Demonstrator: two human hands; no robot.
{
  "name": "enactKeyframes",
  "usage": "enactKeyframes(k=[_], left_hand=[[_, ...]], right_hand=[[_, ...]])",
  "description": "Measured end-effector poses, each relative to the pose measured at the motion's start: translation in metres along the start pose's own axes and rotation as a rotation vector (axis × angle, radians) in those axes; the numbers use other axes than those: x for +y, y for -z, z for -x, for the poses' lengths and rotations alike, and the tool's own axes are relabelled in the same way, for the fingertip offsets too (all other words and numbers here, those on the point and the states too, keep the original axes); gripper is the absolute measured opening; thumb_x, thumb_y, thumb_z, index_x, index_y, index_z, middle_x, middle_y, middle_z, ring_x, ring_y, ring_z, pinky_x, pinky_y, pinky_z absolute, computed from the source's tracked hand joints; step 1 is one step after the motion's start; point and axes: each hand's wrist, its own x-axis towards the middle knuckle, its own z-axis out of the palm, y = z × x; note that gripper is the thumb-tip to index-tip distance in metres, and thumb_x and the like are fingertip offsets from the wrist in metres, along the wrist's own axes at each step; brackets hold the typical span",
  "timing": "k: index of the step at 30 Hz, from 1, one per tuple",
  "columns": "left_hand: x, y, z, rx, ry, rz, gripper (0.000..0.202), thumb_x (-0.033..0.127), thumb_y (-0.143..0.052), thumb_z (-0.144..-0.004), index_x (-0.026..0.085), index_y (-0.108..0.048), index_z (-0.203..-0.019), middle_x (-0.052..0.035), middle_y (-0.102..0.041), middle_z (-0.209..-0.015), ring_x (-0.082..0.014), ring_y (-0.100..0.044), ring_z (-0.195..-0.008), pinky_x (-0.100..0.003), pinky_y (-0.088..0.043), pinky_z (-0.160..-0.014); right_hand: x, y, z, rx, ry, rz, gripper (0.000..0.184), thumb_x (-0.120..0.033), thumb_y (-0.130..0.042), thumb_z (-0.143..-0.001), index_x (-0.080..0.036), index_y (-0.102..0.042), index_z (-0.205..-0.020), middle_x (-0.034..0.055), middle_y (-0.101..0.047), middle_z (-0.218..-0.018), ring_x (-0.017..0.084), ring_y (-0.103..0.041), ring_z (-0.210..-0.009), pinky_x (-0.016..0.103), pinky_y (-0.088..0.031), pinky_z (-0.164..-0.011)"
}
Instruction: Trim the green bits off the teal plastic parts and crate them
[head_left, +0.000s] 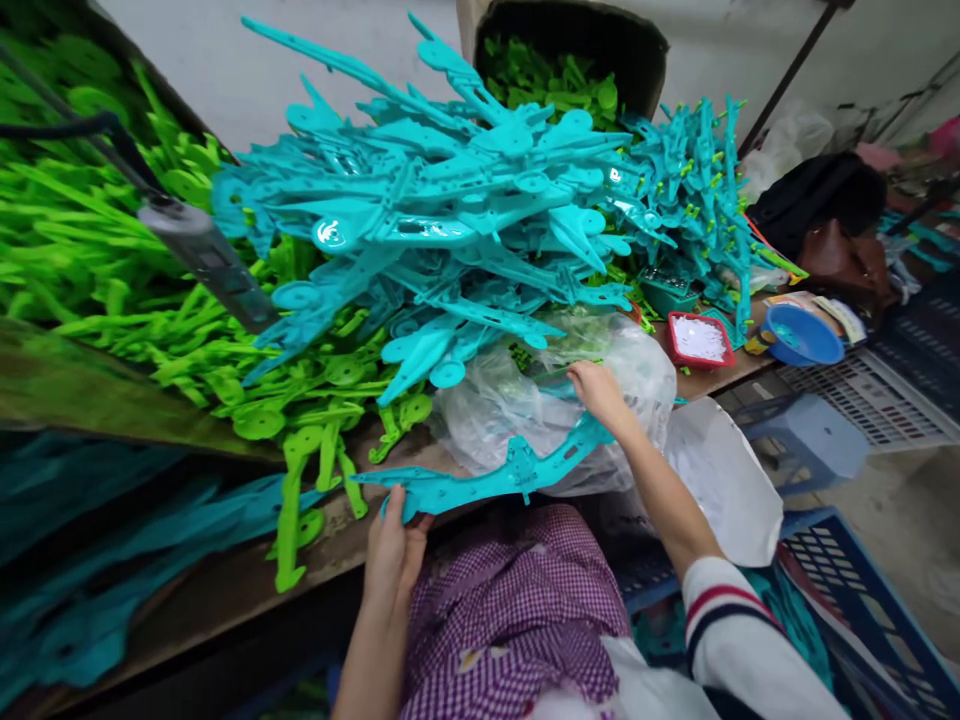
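Note:
My left hand (395,553) grips the near end of a long teal plastic part (487,478) that lies across the edge of the wooden bench (225,585). My right hand (598,390) reaches into a clear plastic bag (637,375) on the bench, fingers curled over something in it that I cannot make out. Right behind the bag rises a big heap of teal parts (450,220). Loose green parts (315,420) lie to the left of it.
A large pile of green parts (82,230) fills the left. A cardboard box of green parts (570,60) stands at the back. A red tray (700,340), a blue bowl (802,335), a blue stool (806,440) and blue crates (870,600) are on the right.

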Motion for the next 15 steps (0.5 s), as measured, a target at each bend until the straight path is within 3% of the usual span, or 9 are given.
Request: enactKeyframes(k=[3,6,9,12,15], left_hand=[[-0.001,-0.002,-0.007,-0.030,-0.050,-0.010,0.023,0.035,-0.074,-0.082,0.019,-0.065,-0.098,0.0020,-0.069,-0.087,-0.0115,-0.065,-0.075,-0.032,-0.059,-0.080],[-0.004,-0.005,-0.016,0.036,-0.209,-0.114,0.039,0.040,-0.077,-0.077,0.023,-0.062,-0.109,0.0021,-0.064,-0.092,-0.0121,-0.063,-0.077,-0.036,-0.058,-0.082],[-0.006,-0.009,-0.023,0.172,-0.510,-0.385,0.059,0.037,-0.074,-0.078,0.023,-0.052,-0.131,-0.0065,-0.060,-0.117,-0.0203,-0.062,-0.103,-0.044,-0.050,-0.099],[-0.009,-0.014,-0.024,0.349,-0.843,-0.752,0.079,0.026,-0.071,-0.076,0.018,-0.036,-0.146,-0.0174,-0.040,-0.144,-0.0314,-0.038,-0.136,-0.052,-0.028,-0.116],[-0.015,-0.022,-0.011,0.475,-1.016,-0.951,0.078,0.022,-0.066,-0.079,0.015,-0.030,-0.149,-0.0217,-0.027,-0.150,-0.0366,-0.023,-0.144,-0.060,-0.017,-0.118]], right_hand=[[0.007,-0.018,-0.039,-0.039,-0.074,0.224,0.027,-0.023,-0.043,-0.102,-0.015,-0.063,-0.119,0.0136,-0.065,-0.120,0.023,-0.059,-0.111,0.033,-0.045,-0.095],[0.005,-0.033,-0.055,-0.031,-0.119,0.377,0.027,-0.027,-0.049,-0.099,-0.013,-0.059,-0.120,0.0161,-0.060,-0.124,0.026,-0.057,-0.112,0.033,-0.046,-0.091],[0.001,-0.038,-0.061,-0.034,-0.137,0.470,0.025,-0.026,-0.053,-0.097,-0.013,-0.058,-0.118,0.0169,-0.058,-0.125,0.027,-0.056,-0.111,0.032,-0.047,-0.085],[0.001,-0.040,-0.062,-0.019,-0.120,0.488,0.024,-0.025,-0.051,-0.098,-0.013,-0.057,-0.118,0.0162,-0.057,-0.124,0.027,-0.056,-0.108,0.031,-0.046,-0.083],[0.005,-0.043,-0.059,-0.012,-0.101,0.475,0.023,-0.024,-0.046,-0.100,-0.014,-0.058,-0.116,0.0156,-0.059,-0.121,0.026,-0.056,-0.107,0.031,-0.044,-0.084]])
